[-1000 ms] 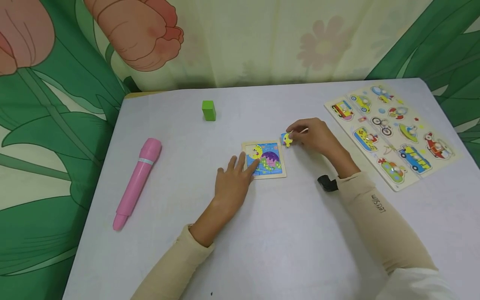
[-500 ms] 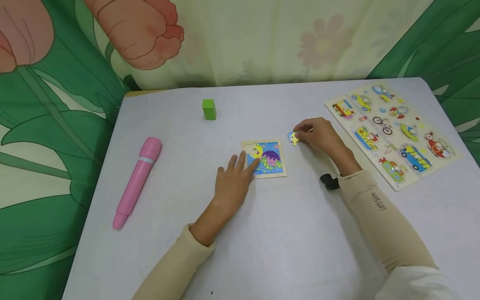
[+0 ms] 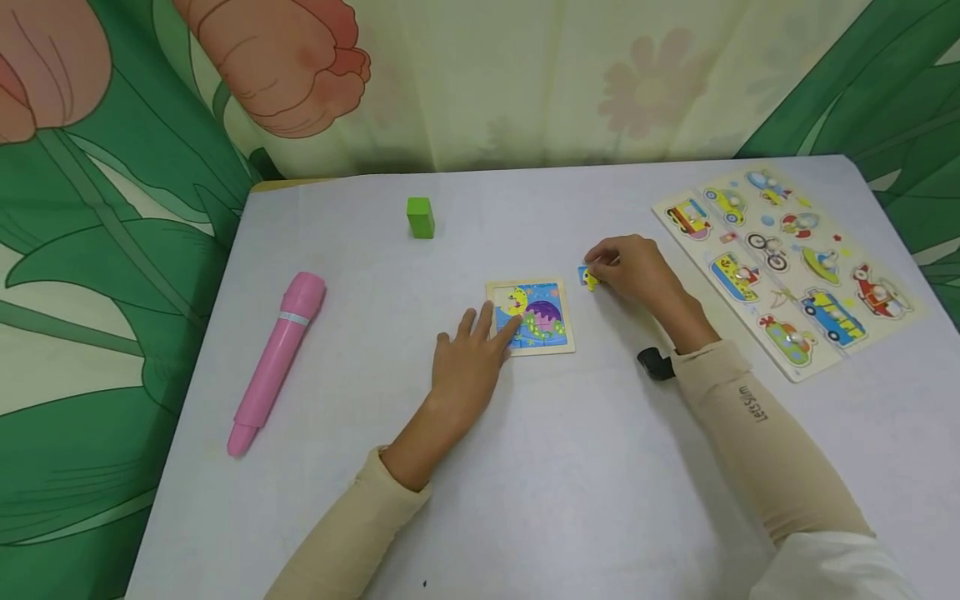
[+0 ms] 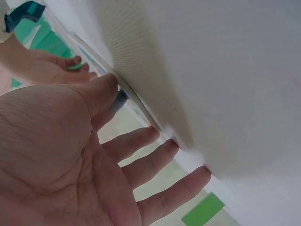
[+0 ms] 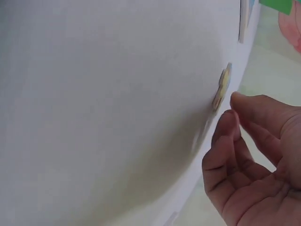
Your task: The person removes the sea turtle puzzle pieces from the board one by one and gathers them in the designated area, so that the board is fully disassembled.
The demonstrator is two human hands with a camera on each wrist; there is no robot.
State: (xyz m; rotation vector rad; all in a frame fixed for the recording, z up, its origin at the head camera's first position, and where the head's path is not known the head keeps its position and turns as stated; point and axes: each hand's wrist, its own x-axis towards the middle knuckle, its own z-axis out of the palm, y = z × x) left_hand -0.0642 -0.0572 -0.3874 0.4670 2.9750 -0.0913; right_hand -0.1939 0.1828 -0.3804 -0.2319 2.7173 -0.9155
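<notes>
In the head view, a small square jigsaw puzzle [image 3: 542, 317] in a light wooden frame lies on the table, with a yellow figure and a purple shape on blue. My left hand [image 3: 467, 367] rests at its left edge, fingers spread; in the left wrist view the hand [image 4: 108, 146] has its thumb and a finger at the frame's edge. To the right of the puzzle, my right hand [image 3: 637, 271] pinches a blue and yellow puzzle piece [image 3: 589, 279] between thumb and fingers. The right wrist view shows the piece [image 5: 223, 87] edge-on at the fingertips.
A pink microphone-shaped toy [image 3: 276, 367] lies at the left. A green block [image 3: 421, 218] stands towards the back. On the right lies a vehicle puzzle board [image 3: 787, 267]. A flowered curtain [image 3: 480, 83] hangs behind the white-covered table [image 3: 570, 500].
My right hand has moved slightly to the right with the puzzle piece, away from the framed puzzle, and the piece's angle has changed a little. My left hand has stayed in place.
</notes>
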